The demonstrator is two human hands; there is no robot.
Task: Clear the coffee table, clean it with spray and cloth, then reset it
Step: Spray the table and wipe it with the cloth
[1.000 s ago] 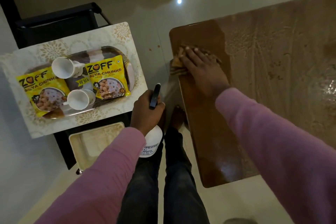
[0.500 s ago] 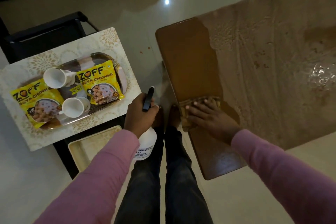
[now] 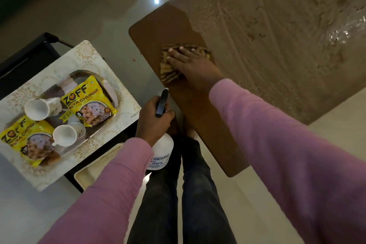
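The right hand (image 3: 190,65) lies flat on the cloth (image 3: 167,73), fingers (image 3: 174,53) straight, pressing it on the wiped brown edge of the worktop (image 3: 198,119), near its far corner. The left hand (image 3: 152,123) curls round the spray bottle (image 3: 161,152) just off that edge (handy for more squirts).

A pale side table (image 3: 87,59) with a faint floral pattern fills the left of the frame, with the word KUBER (image 3: 134,114) printed near its right edge. A black frame (image 3: 29,53) shows behind it at upper left. A cream tray (image 3: 89,176) sits lower down, beneath it. The glossy floor (image 3: 89,12) carries a round light reflection (image 3: 156,1) at top centre and small dark specks (image 3: 134,59).
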